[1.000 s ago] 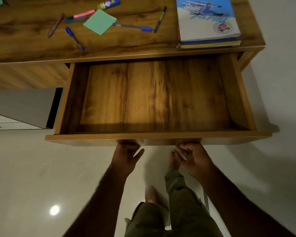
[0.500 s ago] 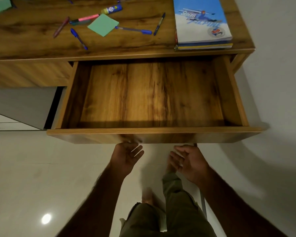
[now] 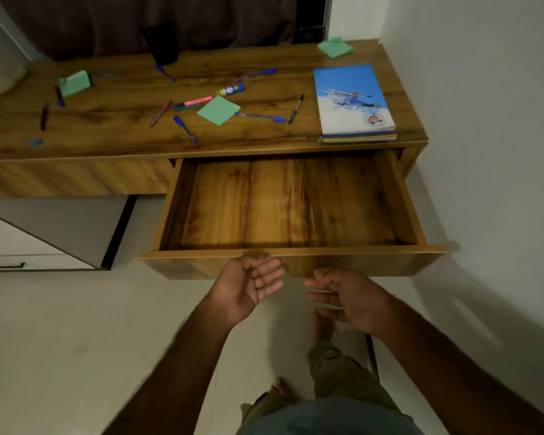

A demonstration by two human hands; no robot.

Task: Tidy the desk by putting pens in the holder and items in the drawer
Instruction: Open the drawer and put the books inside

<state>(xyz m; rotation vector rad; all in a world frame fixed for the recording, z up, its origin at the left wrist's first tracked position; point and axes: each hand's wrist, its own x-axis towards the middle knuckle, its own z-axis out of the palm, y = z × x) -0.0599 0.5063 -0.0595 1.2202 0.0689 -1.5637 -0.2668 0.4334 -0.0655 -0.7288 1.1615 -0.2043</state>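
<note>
The wooden drawer (image 3: 352,264) stands pulled out from the desk, with nothing inside it. My left hand (image 3: 248,285) and my right hand (image 3: 349,298) hover just in front of its front panel, both open and holding nothing. On the desk top lie several pens, such as a blue pen (image 3: 185,129), another blue pen (image 3: 261,117) and a dark pen (image 3: 296,108). A pink highlighter (image 3: 193,103), a glue tube (image 3: 231,89) and green sticky notes (image 3: 218,109) lie among them. A dark pen holder (image 3: 163,47) stands at the back. A stack of books (image 3: 354,103) sits at the right.
More green sticky notes lie at the back right (image 3: 335,48) and at the left (image 3: 74,83). A white wall (image 3: 484,152) runs close along the desk's right side. A grey and white cabinet (image 3: 44,237) stands under the desk at the left. My legs are below, on the pale floor.
Both hands have let go of the drawer's front and drawn back a little with fingers spread. The view has tilted up, showing more of the desk.
</note>
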